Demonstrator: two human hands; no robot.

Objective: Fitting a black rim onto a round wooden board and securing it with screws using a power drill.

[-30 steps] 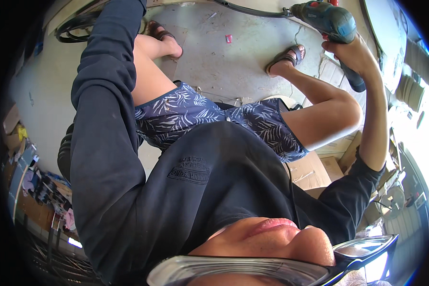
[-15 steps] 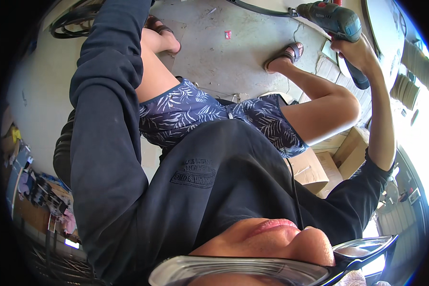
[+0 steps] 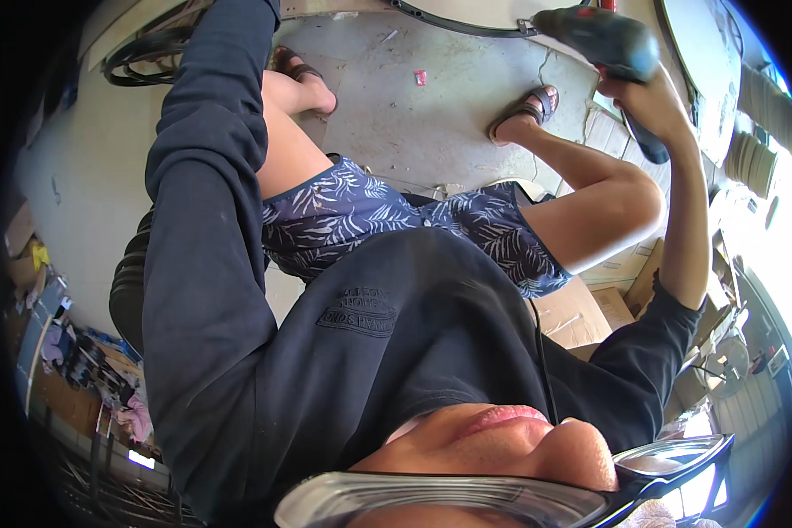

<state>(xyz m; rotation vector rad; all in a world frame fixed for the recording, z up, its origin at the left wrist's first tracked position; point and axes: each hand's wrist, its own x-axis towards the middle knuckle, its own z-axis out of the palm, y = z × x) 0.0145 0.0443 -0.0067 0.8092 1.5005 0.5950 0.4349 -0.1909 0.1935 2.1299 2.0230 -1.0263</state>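
Observation:
My right hand (image 3: 653,101) is wrapped round the grip of a dark blue-green cordless drill (image 3: 609,40) at the upper right. The drill lies nearly level, with its nose to the left. The nose is beside the end of a black curved strip (image 3: 459,28), which has a small metal fitting; I cannot tell whether they touch. My left arm, in a dark sleeve (image 3: 204,167), reaches up past the top edge, so its hand is out of sight.
Between my sandalled feet is a grey concrete floor (image 3: 387,106) with a small red packet (image 3: 421,78). Cardboard boxes (image 3: 576,317) stand by my right thigh. Black looped tubing (image 3: 145,57) is at the upper left. A white curved panel (image 3: 700,70) rises right of the drill.
My right hand and the drill have shifted slightly left. The end of the black strip has also moved a little left. My left sleeve sits slightly further right.

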